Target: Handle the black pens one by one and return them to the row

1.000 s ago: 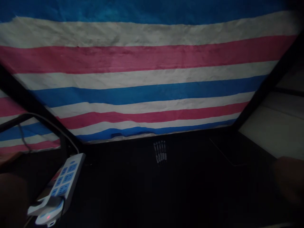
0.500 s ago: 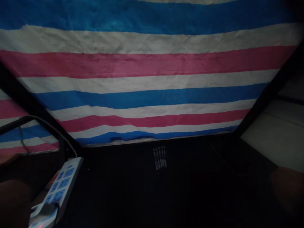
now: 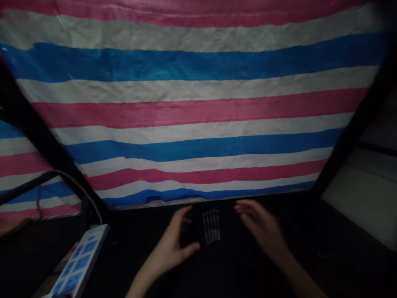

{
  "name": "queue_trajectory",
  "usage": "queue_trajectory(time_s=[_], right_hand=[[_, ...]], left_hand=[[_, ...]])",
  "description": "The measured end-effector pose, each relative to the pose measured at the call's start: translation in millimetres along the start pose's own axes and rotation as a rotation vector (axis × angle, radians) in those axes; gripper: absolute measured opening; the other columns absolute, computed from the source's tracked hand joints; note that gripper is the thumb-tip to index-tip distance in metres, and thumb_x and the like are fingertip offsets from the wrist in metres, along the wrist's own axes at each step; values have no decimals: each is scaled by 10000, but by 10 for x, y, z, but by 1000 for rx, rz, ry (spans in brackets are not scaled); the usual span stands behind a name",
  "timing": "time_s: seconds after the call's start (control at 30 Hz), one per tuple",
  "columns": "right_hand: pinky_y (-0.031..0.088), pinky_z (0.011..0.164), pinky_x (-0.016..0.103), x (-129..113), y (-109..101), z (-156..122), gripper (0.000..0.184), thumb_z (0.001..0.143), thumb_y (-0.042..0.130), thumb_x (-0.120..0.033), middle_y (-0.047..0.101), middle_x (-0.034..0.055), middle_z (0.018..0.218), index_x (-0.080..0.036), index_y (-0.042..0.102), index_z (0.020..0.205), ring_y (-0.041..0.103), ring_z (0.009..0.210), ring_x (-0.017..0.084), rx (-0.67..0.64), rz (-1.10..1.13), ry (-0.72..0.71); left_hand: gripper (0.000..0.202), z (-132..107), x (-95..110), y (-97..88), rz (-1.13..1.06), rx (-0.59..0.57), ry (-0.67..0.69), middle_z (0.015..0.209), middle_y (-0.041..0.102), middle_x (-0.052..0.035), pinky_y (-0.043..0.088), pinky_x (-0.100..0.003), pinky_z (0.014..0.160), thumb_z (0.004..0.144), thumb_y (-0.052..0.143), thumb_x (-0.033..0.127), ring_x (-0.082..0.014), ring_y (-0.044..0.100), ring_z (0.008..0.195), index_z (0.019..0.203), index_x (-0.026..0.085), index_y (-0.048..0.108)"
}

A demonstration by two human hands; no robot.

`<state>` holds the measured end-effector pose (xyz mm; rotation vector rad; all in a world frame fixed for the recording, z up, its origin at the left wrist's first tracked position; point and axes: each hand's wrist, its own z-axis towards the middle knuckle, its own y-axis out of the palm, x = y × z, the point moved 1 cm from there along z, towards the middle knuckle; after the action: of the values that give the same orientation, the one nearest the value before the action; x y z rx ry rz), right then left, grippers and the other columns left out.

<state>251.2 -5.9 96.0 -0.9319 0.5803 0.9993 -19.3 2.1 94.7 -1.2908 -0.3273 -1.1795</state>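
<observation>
Several slim pens (image 3: 211, 227) lie side by side in a row on the dark tabletop (image 3: 124, 265); they look dark with pale bands near their lower ends, but dim light and blur hide details. Just to their left is my left hand (image 3: 173, 244), its thumb and fingers spread apart with nothing between them. On the other side, a little farther off, my right hand (image 3: 260, 225) has its fingers stretched toward the pens and holds nothing. Neither hand appears to touch the pens.
A white power strip (image 3: 83, 260) with blue socket faces lies at the left edge, a grey cable (image 3: 77, 184) behind it. Striped plastic sheeting (image 3: 201, 111) hangs behind the table between dark frame posts (image 3: 350, 128). A pale panel (image 3: 359, 198) stands at the right.
Both hands have come in from the left and right edges to either side of the pens. The camera has tilted up, so the scene sits lower in view.
</observation>
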Motion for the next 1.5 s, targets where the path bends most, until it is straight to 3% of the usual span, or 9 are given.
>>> queue_trajectory(time_s=[0.1, 0.17, 0.3, 0.53, 0.7, 0.87, 1.07, 1.3, 1.5], right_hand=[[376, 1005, 467, 131, 177, -112, 552, 781, 644, -230, 505, 95, 1311, -232, 478, 1308, 488, 1174, 255, -333, -187, 22], [286, 1063, 494, 249, 313, -186, 700, 709, 683, -245, 438, 82, 1392, -270, 428, 1361, 399, 1265, 286, -502, -313, 80], [215, 1093, 499, 445, 481, -258, 842, 634, 733, -309, 376, 68, 1450, -296, 378, 1398, 318, 1320, 307, -615, -341, 96], [260, 1097, 452, 692, 419, -252, 586, 748, 631, -269, 468, 84, 1376, -239, 498, 1319, 381, 1278, 265, -530, -276, 91], [295, 1087, 448, 802, 367, -248, 483, 797, 593, -292, 488, 99, 1346, -219, 540, 1272, 409, 1257, 255, -477, -263, 107], [330, 1069, 448, 786, 357, -245, 449, 851, 531, -304, 460, 104, 1357, -228, 510, 1293, 411, 1259, 252, -415, -266, 107], [344, 1053, 448, 767, 334, -266, 488, 829, 534, -257, 465, 103, 1336, -236, 484, 1314, 419, 1242, 258, -382, -330, 67], [426, 910, 479, 920, 278, -236, 360, 893, 435, -296, 638, 106, 1015, -198, 561, 1216, 578, 966, 256, -174, -424, 122], [422, 892, 443, 965, 290, -195, 305, 914, 386, -256, 672, 82, 1020, -202, 619, 1103, 582, 960, 238, -170, -381, 108]], left_hand=[[964, 28, -150, 378, 67, -201, -57, 1469, 301, -141, 301, -521, 1080, 532, 841, 195, -346, 334, 1314, 1379, 245, 384], [957, 55, -271, 596, 86, -253, -86, 1462, 311, -149, 285, -536, 1081, 512, 840, 188, -355, 321, 1321, 1365, 235, 407], [803, 154, -419, 760, 63, -222, -46, 1350, 468, -125, 336, -500, 1051, 548, 826, 167, -321, 429, 1242, 1280, 239, 505], [524, 355, -408, 921, 36, -121, -2, 1169, 607, -101, 432, -451, 957, 606, 819, 183, -284, 550, 1083, 1092, 216, 626], [517, 387, -416, 1036, 11, -55, 50, 1134, 638, -96, 467, -442, 927, 655, 801, 291, -279, 572, 1055, 1130, 224, 607], [301, 398, -425, 962, 11, 15, 50, 1187, 621, -80, 451, -441, 961, 910, 481, 204, -235, 545, 1100, 1196, 243, 565], [463, 384, -492, 953, 119, -26, 54, 1304, 521, -75, 411, -474, 1004, 867, 421, 49, -244, 467, 1183, 1274, 256, 498], [360, 394, -494, 1020, 292, 51, -11, 1093, 590, -78, 440, -476, 916, 858, 476, 95, -271, 503, 1077, 1183, 230, 554], [358, 426, -429, 1054, 287, -21, 29, 1121, 626, -76, 428, -475, 928, 845, 534, 119, -283, 483, 1127, 1184, 232, 562]])
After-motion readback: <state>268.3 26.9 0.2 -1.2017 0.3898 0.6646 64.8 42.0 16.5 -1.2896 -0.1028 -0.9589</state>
